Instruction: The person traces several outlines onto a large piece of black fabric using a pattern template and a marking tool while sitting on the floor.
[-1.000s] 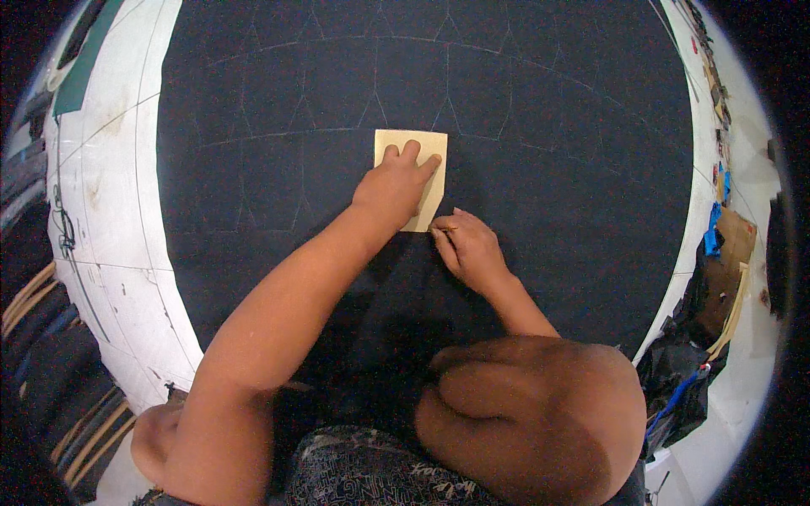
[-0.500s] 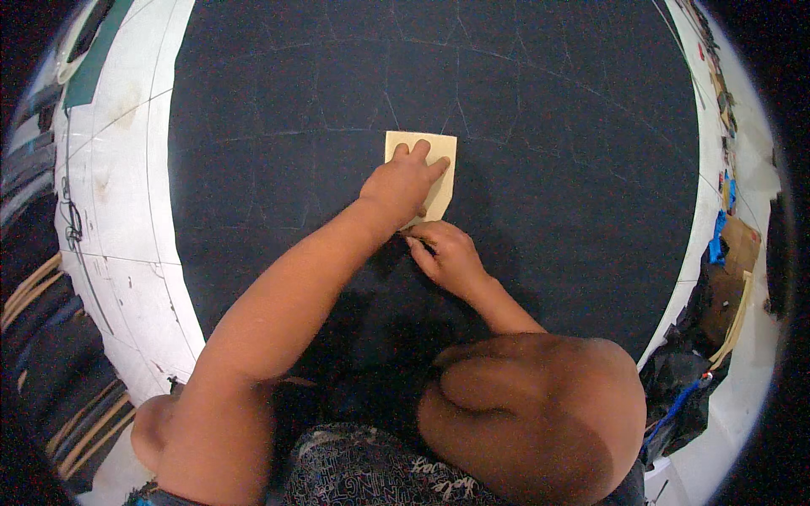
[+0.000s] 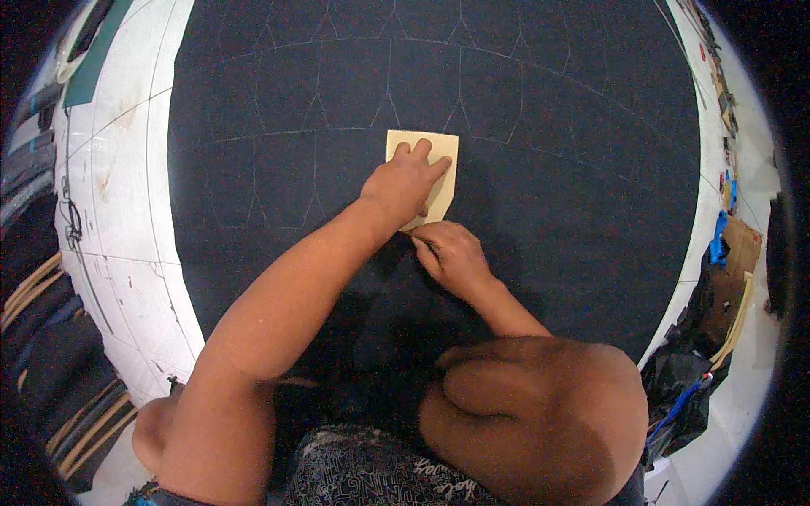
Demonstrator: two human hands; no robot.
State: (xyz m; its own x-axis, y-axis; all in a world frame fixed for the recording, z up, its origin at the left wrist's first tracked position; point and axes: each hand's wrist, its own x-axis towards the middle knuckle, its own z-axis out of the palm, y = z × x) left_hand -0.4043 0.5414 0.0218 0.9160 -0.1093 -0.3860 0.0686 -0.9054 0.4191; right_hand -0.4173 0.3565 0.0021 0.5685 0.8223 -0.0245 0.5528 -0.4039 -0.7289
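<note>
A pale yellow, pocket-shaped card template (image 3: 447, 181) lies flat on dark fabric (image 3: 591, 236) marked with thin pale outlines. My left hand (image 3: 403, 181) presses down on it, fingers spread toward its far edge. At the template's near end, my right hand (image 3: 456, 255) is closed in a pinch, its fingertips against the lower edge. Whatever sits between those fingertips is too small and dark to make out. The left wrist and forearm hide part of the template's left side.
A white table surface (image 3: 135, 202) borders the fabric on both sides. Dark folded material and pale strips (image 3: 97, 430) are at the far left. On the right lie a brown cardboard piece (image 3: 742, 244), black plastic (image 3: 688, 396) and a blue strip (image 3: 675, 409).
My right hand's fingertips have shifted slightly to the right along the template's near edge. My left hand still presses on the template.
</note>
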